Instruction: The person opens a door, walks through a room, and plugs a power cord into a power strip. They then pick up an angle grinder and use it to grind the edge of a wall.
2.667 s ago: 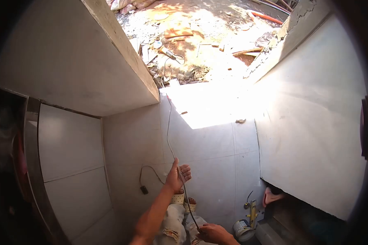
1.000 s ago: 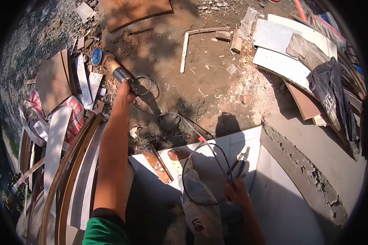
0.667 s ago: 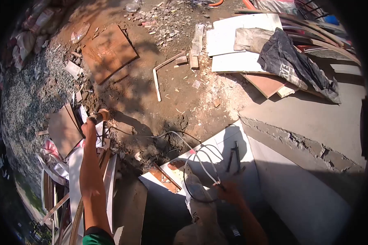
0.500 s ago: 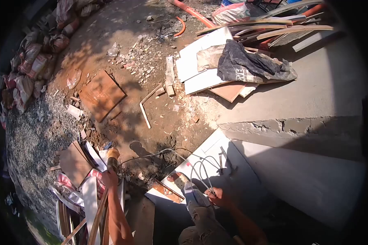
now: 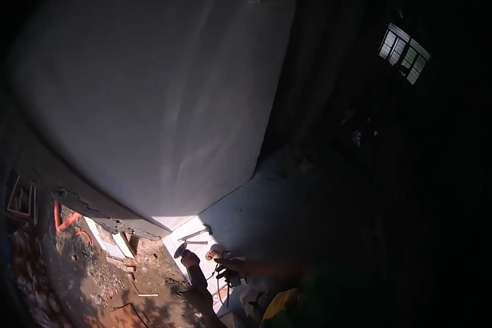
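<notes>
My left hand (image 5: 198,298), low in the view and dark, is wrapped round a power tool (image 5: 189,259) with a round disc at its far end. The disc is over the edge of the white board (image 5: 172,240). To its right, my right hand (image 5: 230,269) is closed on looped grey cable (image 5: 220,281); its fingertips are partly lost in shadow. Just beyond the hands, a hammer (image 5: 194,235) and another thin metal tool lie on the sunlit part of the board. Part of my foot shows beside the right hand.
A large pale wall (image 5: 147,109) rises ahead, with a cracked concrete ledge (image 5: 112,221) at its lower left. Rubble, white panels (image 5: 110,240) and orange pipe (image 5: 64,218) lie on the ground at lower left. The right side is very dark, with a window (image 5: 404,53) far off.
The view has swung right, towards the wall and dark interior. The left hand and power tool have come away from the wood scrap pile, nearer the right hand, which keeps the cable.
</notes>
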Demonstrator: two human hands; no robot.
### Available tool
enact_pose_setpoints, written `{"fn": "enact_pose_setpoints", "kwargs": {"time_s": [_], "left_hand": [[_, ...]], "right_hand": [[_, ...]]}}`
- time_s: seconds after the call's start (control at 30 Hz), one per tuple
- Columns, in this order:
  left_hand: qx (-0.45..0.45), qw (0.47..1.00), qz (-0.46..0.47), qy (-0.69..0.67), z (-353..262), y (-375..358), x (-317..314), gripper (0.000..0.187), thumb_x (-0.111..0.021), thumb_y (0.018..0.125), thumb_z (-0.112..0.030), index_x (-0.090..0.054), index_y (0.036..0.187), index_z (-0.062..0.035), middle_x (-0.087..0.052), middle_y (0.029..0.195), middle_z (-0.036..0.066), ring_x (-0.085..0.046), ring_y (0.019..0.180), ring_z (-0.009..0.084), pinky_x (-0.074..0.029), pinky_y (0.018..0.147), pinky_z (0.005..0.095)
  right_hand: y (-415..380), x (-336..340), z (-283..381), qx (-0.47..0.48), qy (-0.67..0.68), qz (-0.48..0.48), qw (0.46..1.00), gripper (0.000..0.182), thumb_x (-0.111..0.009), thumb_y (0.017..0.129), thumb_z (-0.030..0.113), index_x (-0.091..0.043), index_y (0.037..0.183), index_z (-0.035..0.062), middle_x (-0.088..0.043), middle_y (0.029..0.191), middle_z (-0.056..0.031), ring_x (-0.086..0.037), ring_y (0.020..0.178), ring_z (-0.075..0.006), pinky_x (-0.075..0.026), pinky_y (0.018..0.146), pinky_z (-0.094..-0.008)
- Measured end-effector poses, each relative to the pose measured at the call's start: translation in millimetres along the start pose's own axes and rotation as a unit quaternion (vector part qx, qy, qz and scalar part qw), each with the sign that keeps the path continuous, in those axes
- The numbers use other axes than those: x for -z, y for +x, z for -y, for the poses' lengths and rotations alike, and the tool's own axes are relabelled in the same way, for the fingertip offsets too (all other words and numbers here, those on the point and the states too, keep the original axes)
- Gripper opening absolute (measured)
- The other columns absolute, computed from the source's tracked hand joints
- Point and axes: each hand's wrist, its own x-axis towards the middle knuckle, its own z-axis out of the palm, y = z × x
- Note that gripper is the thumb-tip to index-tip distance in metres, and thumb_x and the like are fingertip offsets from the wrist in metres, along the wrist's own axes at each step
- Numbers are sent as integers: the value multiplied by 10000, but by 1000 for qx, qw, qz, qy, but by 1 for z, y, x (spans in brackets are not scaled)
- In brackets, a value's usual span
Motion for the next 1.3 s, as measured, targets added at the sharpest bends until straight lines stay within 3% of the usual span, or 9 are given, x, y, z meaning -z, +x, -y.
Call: {"fn": "enact_pose_setpoints", "kwargs": {"time_s": [0.17, 0.37, 0.53, 0.63, 0.73, 0.83, 1.07, 1.13, 1.3], "left_hand": [[-216, 965, 139, -57, -172, 13, 14, 178, -562, 766, -110, -563, 634, 10, -572, 606, 198, -604, 594, 384, -465, 533, 457], [-405, 857, 306, -82, -333, -13, -23, 80, -626, 728, -107, -586, 713, -39, -591, 660, 161, -614, 618, 359, -478, 538, 437], [-578, 660, 467, -110, -479, -43, -80, 169, -577, 825, -198, -610, 797, -35, -602, 646, 139, -640, 630, 325, -515, 572, 436], [-171, 696, 696, -46, -605, -74, -115, 607, -438, 956, -498, -637, 732, 30, -665, 688, 167, -668, 610, 289, -539, 585, 393], [-353, 716, 600, 58, -686, -95, -221, 769, -435, 909, -647, -632, 816, 90, -655, 698, 173, -674, 650, 254, -559, 634, 351], [-86, 622, 766, -138, -808, -124, -232, 792, -500, 873, -665, -543, 1146, 77, -637, 920, 156, -644, 826, 246, -545, 696, 391], [-170, 488, 841, -161, -999, -176, -338, 606, -589, 892, -463, -508, 1207, 48, -637, 981, 127, -636, 874, 211, -533, 770, 323], [12, 431, 850, -303, -1047, -194, -363, 496, -611, 874, -354, -520, 1180, 25, -629, 1002, 130, -641, 872, 219, -545, 794, 344], [52, 395, 851, -341, -1194, -223, -480, 456, -645, 791, -271, -524, 1139, -2, -601, 1003, 136, -634, 926, 265, -536, 839, 410]], "right_hand": [[-65, 98, -9, 133, 174, 130, 967, 734, -607, 842, 603, -447, 1264, 24, -656, 930, -97, -610, 662, -166, -518, 587, -342], [-134, 227, -21, 453, 282, 244, 810, 187, -628, 908, 213, -589, 983, 46, -629, 882, -73, -648, 855, -207, -540, 790, -377], [-259, 356, -55, 444, 332, -25, 832, 266, -633, 902, 290, -633, 954, 30, -651, 853, -71, -651, 782, -182, -542, 714, -340], [-359, 417, -56, 434, 341, -192, 811, 296, -674, 874, 292, -637, 994, 25, -660, 880, -76, -656, 806, -181, -542, 729, -326], [-456, 467, -43, 426, 321, -294, 793, 342, -715, 845, 294, -641, 1034, 19, -669, 907, -81, -661, 830, -180, -542, 745, -311], [-547, 514, -27, 466, 302, -337, 760, 419, -752, 803, 329, -647, 1038, -2, -677, 903, -87, -661, 807, -166, -539, 733, -309], [-657, 659, 30, 573, 130, -429, 686, 466, -763, 774, 322, -647, 1072, -16, -685, 907, -77, -663, 813, -175, -531, 767, -324], [-684, 704, 49, 596, 104, -464, 647, 441, -739, 793, 316, -647, 1079, -6, -687, 903, -82, -664, 818, -185, -527, 780, -334], [-760, 858, 89, 568, 56, -573, 588, 343, -602, 888, 284, -618, 1075, -4, -657, 786, -107, -659, 772, -205, -520, 751, -365]]}}
